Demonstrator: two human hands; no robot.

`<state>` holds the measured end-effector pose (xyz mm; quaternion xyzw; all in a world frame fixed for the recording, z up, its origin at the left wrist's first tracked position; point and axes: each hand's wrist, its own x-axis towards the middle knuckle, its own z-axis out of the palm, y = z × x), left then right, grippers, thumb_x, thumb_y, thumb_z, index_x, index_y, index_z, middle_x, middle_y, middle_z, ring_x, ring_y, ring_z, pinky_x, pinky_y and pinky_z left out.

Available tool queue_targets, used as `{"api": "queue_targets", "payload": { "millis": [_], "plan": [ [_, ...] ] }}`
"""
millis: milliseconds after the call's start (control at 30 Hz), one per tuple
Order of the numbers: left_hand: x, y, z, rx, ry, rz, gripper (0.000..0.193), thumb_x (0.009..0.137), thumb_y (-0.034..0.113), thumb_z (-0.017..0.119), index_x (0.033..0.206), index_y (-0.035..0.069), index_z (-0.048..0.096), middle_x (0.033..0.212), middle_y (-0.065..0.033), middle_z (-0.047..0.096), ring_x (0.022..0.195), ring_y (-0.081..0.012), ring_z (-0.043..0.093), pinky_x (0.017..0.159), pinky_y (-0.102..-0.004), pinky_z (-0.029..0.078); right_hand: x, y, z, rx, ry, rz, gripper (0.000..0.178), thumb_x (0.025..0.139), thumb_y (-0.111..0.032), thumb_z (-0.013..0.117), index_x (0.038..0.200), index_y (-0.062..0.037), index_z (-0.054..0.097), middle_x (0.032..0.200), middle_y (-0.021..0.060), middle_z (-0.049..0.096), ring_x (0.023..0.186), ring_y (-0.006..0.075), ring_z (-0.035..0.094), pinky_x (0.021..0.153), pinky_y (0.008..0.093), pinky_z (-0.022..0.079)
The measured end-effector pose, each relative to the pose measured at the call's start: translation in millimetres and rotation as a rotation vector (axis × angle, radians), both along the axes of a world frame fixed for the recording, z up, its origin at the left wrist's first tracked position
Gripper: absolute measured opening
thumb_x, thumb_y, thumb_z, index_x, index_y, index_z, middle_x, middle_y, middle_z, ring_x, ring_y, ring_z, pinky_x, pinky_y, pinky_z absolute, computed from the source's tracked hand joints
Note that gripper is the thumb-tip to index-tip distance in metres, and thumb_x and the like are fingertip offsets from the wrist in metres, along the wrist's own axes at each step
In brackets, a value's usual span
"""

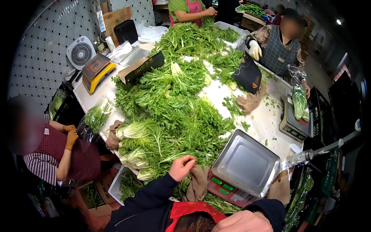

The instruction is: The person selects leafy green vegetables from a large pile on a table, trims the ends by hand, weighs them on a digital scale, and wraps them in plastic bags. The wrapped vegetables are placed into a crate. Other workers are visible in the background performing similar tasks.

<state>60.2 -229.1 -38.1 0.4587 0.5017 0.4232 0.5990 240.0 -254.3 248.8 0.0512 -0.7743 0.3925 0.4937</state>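
Observation:
My left hand (pixel 182 167) is above the near edge of a big heap of frilly leafy greens (pixel 166 100). Its fingers are curled and pressed together; whether anything small is between them I cannot make out. Just beside it hangs a brown cloth (pixel 197 183) over the table edge. To the right of that stands a red weighing scale (pixel 228 191) with a bare steel tray (pixel 247 160) and lit green displays. Low in the view, close to my body, is my right hand (pixel 245 221); the lower edge cuts it off and its fingers are mostly hidden.
A yellow scale (pixel 101 73) and a fan (pixel 81 52) stand at left. One co-worker in gloves (pixel 71 139) is at left, others at the far side. At right, bagged greens (pixel 300 100) lie on another scale (pixel 295 125). A white crate (pixel 116 187) sits below the table.

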Motion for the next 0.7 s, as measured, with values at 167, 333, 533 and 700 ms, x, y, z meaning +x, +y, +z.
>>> {"api": "queue_targets", "payload": {
  "millis": [167, 333, 533, 700],
  "plan": [
    [16.3, 94.2, 25.3, 0.501, 0.409, 0.129, 0.015, 0.09, 0.012, 0.06, 0.095, -0.001, 0.065, 0.082, -0.011, 0.065, 0.071, -0.0202, 0.062, 0.065, -0.0307, 0.049, 10.7, 16.9, -7.0, -0.015, 0.075, -0.013, 0.019, 0.081, -0.005, 0.067, 0.098, 0.0039, 0.071, 0.077, 0.0077, 0.062, 0.052, 0.0163, 0.051, 0.047, 0.0286, 0.038],
    [32.0, 199.5, -3.4, 0.49, 0.704, 0.238, 0.031, 0.087, 0.022, 0.065, 0.107, -0.002, 0.06, 0.104, -0.0192, 0.056, 0.088, -0.0326, 0.06, 0.077, -0.0416, 0.049, 11.1, 24.9, -21.6, -0.053, 0.077, 0.083, 0.02, 0.082, -0.005, 0.064, 0.099, 0.0054, 0.07, 0.077, 0.0103, 0.063, 0.053, 0.0207, 0.054, 0.048, 0.0325, 0.041],
    [58.1, 253.2, 3.9, -0.01, 1.147, -0.018, 0.079, 0.083, 0.057, 0.062, 0.134, 0.0, 0.039, 0.112, -0.0245, 0.059, 0.1, -0.0369, 0.063, 0.085, -0.0486, 0.049, 38.3, 32.5, -11.5, -0.074, 0.063, -0.141, 0.028, 0.095, -0.016, 0.049, 0.092, -0.0013, 0.072, 0.069, 0.0023, 0.056, 0.047, 0.0144, 0.045, 0.043, 0.0299, 0.03],
    [48.4, 254.7, -42.5, -0.076, 1.036, -0.024, 0.085, 0.082, 0.034, 0.065, 0.147, 0.001, 0.021, 0.107, -0.0275, 0.064, 0.097, -0.0369, 0.065, 0.085, -0.0438, 0.051, 69.0, 54.9, -41.0, -0.074, -0.167, -0.166, 0.04, 0.082, -0.017, 0.069, 0.112, 0.0087, 0.063, 0.083, 0.0157, 0.067, 0.06, 0.0265, 0.061, 0.05, 0.0331, 0.046]
  ]
}}
